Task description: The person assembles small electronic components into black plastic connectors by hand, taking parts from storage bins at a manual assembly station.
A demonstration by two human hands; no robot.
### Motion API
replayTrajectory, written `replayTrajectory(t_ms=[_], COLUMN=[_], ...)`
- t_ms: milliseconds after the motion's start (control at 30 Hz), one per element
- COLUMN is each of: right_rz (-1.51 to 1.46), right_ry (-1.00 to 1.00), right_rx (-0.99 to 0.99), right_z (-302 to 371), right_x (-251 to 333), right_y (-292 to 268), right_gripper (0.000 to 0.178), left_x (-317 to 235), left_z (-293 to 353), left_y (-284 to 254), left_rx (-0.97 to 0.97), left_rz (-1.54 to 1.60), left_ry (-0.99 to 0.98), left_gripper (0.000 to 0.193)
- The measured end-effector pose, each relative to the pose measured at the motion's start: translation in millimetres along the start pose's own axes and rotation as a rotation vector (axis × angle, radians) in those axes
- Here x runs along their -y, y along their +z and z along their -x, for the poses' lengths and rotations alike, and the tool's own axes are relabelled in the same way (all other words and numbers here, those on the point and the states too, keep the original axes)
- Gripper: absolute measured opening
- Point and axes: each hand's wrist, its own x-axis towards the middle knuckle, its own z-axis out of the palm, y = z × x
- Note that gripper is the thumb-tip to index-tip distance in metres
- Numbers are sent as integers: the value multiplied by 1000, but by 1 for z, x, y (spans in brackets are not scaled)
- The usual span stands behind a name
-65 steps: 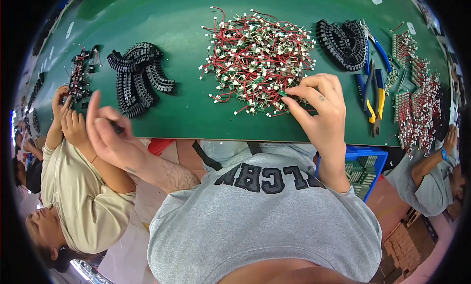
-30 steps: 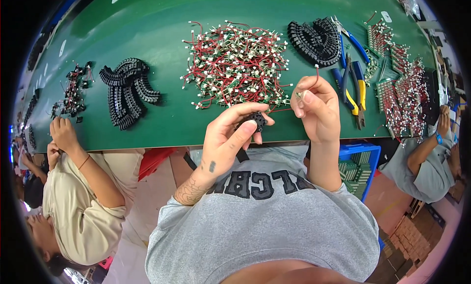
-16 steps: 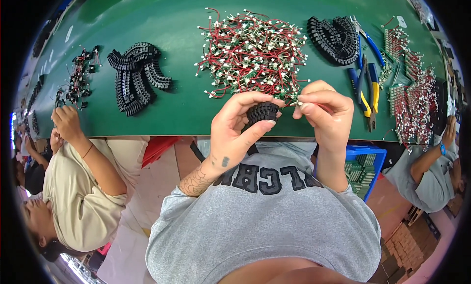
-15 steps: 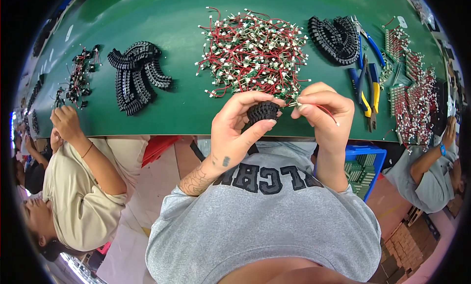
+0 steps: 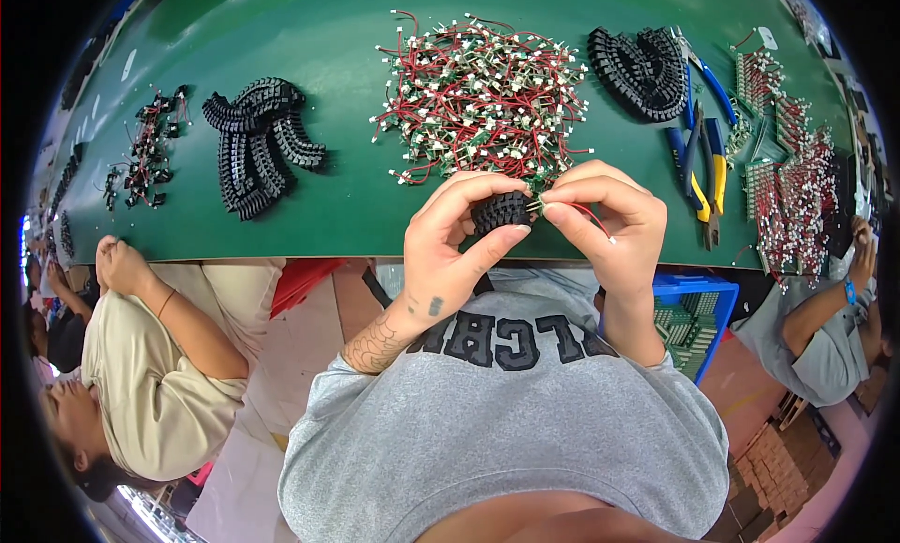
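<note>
My left hand (image 5: 457, 233) is closed around a curled strip of black plastic parts (image 5: 502, 212), held just over the table's near edge. Between the thumb and fingertips of my right hand (image 5: 614, 215) is a small circuit board with red wire (image 5: 581, 211), its white connector hanging free. Thin pins on the board point left and reach the strip's right end; whether they have entered it I cannot tell. Just beyond my hands lies a large pile of small wired boards (image 5: 483, 102) with red wires and white connectors.
Black strips (image 5: 258, 140) lie on the green table (image 5: 356, 74) at left, with more coiled strips (image 5: 642, 74) at right. Pliers (image 5: 715, 173) and cutters rest beside rows of wired boards (image 5: 792, 177). A blue crate (image 5: 698, 309) holds green boards below. Co-workers sit on both sides.
My right hand has moved left, bringing the board's pins up to the black strip. My left hand has stayed nearly still. The left co-worker's hands have drawn back toward the table edge.
</note>
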Motion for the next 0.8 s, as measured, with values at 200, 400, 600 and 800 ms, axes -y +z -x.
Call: replayTrajectory(t_ms=[200, 400, 600, 800], right_rz=[16, 18, 35, 31], right_ry=[-30, -24, -15, -21], right_rx=[-49, -74, -63, -90], right_z=[0, 3, 6, 9], right_x=[3, 2, 4, 3], right_y=[2, 0, -2, -2], right_gripper=[15, 14, 13, 13], left_x=[1, 3, 3, 3], left_z=[-1, 0, 0, -1], left_y=[-1, 1, 2, 3], left_rx=[40, 42, 46, 46], left_rz=[-87, -124, -163, -179], left_ry=[42, 90, 86, 97], left_gripper=[37, 38, 38, 38])
